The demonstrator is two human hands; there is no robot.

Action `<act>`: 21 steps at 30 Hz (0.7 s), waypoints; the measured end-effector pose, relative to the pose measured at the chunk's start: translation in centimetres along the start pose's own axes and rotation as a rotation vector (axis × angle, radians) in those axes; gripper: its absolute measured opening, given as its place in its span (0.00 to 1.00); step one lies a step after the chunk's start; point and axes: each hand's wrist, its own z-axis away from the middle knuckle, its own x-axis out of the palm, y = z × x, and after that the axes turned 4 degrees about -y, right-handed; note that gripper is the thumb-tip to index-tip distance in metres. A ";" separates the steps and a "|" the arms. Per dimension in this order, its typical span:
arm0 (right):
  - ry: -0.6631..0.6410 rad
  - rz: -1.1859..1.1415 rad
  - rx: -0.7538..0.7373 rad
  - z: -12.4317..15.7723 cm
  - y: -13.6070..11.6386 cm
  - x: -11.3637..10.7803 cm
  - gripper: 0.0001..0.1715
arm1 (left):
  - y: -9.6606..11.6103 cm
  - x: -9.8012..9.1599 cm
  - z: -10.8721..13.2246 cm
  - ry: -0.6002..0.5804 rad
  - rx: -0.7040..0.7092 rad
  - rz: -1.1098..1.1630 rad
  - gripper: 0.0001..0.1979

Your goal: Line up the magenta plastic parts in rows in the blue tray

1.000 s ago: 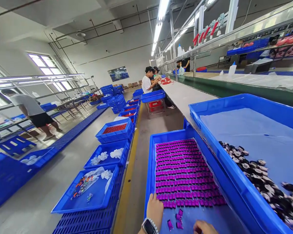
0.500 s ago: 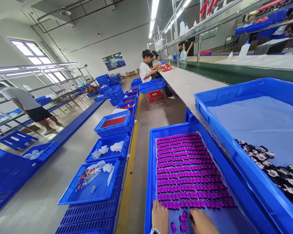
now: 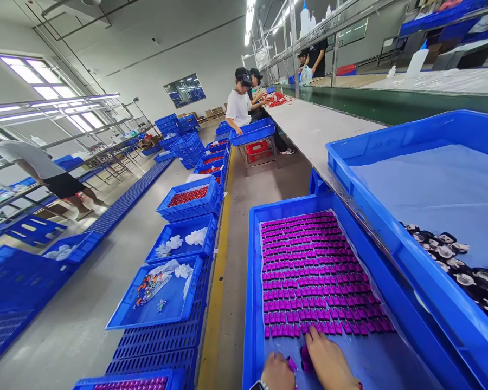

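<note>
Both my hands rest in the near end of a blue tray (image 3: 250,281) lined with clear plastic. Rows of small magenta plastic parts (image 3: 313,271) fill most of the tray. My left hand (image 3: 277,372) lies low at the frame's bottom edge, fingers bent next to a loose magenta part (image 3: 291,363). My right hand (image 3: 328,362) reaches forward, its fingertips touching loose magenta pieces (image 3: 306,355) just below the last row. Whether either hand pinches a piece is hidden by the fingers.
A larger blue tray (image 3: 390,238) on the bench at right holds black-and-white round parts (image 3: 459,265). Blue trays (image 3: 187,203) line the floor at left along a yellow line. Seated people (image 3: 239,105) work further down the bench; another person (image 3: 36,168) bends at far left.
The view has tipped downward and closer to the tray. My right hand has moved forward to the loose magenta pieces; my left hand has drawn back toward the bottom edge.
</note>
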 end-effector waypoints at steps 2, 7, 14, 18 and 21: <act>-0.065 0.007 -0.062 0.4 -0.2 0.1 0.29 | 0.1 -0.4 0.5 -0.029 -0.015 -0.026 0.08; -0.193 -0.013 -0.161 2.3 0.8 -1.2 0.22 | 0.2 -2.0 1.3 0.001 0.047 -0.017 0.17; -0.286 0.150 0.146 4.2 3.8 -2.6 0.39 | 0.7 -0.7 0.9 -0.203 0.060 0.050 0.22; -0.367 0.058 0.153 4.3 3.1 -0.8 0.33 | 0.1 -0.3 1.4 -0.256 0.052 0.068 0.16; -0.401 0.005 0.179 3.9 1.8 0.9 0.27 | -0.4 0.1 1.6 -0.246 0.020 0.096 0.15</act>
